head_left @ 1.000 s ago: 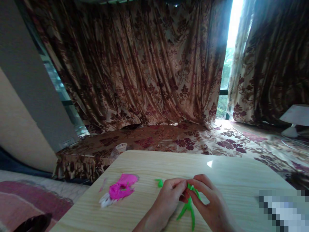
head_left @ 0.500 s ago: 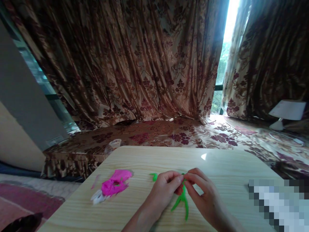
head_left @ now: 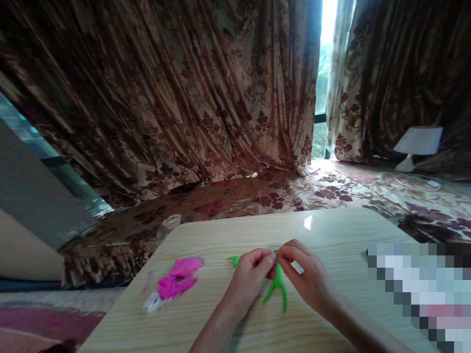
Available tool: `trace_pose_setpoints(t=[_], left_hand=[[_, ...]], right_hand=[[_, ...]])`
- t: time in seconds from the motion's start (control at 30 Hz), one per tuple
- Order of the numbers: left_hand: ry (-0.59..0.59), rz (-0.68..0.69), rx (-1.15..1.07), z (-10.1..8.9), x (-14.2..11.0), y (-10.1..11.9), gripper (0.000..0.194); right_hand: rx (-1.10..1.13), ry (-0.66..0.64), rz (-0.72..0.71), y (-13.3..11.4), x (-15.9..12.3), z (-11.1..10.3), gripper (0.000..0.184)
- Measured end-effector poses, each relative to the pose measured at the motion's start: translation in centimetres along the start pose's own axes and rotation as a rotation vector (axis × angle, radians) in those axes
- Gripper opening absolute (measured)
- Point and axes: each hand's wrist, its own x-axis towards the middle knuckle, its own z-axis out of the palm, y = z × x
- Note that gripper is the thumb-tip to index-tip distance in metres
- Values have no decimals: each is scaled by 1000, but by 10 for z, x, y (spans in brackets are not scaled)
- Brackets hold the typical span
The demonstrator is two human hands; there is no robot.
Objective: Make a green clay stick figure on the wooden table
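Note:
Over the middle of the table, my left hand (head_left: 253, 272) and my right hand (head_left: 307, 267) meet with their fingertips pinched on the top of a green clay figure (head_left: 278, 282). The figure hangs below the fingers with two thin, leg-like strands spread apart; its upper part is mostly hidden by the fingers. Just left of my left hand lies a small curled piece of green clay (head_left: 235, 261). Farther left, a flattened pink clay lump (head_left: 180, 282) with an opening and green bits in it lies on the table, with a white piece (head_left: 153, 302) at its lower end.
The pale wood-grain table (head_left: 206, 235) has rounded far corners. A pixelated patch (head_left: 419, 289) covers something at its right side. Beyond stand a clear plastic container (head_left: 170, 224), floral curtains (head_left: 221, 98) and a white lamp (head_left: 417, 142) with a cord.
The camera view has shifted and tilted slightly. Both hands keep their pinch on the green figure, which sits a little higher in the picture. The pink and green pieces on the table stay put.

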Motion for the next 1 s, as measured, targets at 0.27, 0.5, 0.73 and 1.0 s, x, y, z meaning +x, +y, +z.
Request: trace_pose_setpoints(t=[0.27, 0.5, 0.73, 1.0], left_hand=[[11, 19, -1, 1, 2, 3, 30], [1, 17, -29, 0, 6, 3, 29], [35, 52, 33, 1, 2, 2, 24], [80, 58, 21, -6, 3, -4, 25]], right_hand=[[44, 45, 3, -4, -2, 1, 12], [32, 6, 12, -4, -2, 1, 16], [34, -10, 9, 0, -3, 2, 13], [31, -24, 6, 9, -3, 4, 30]])
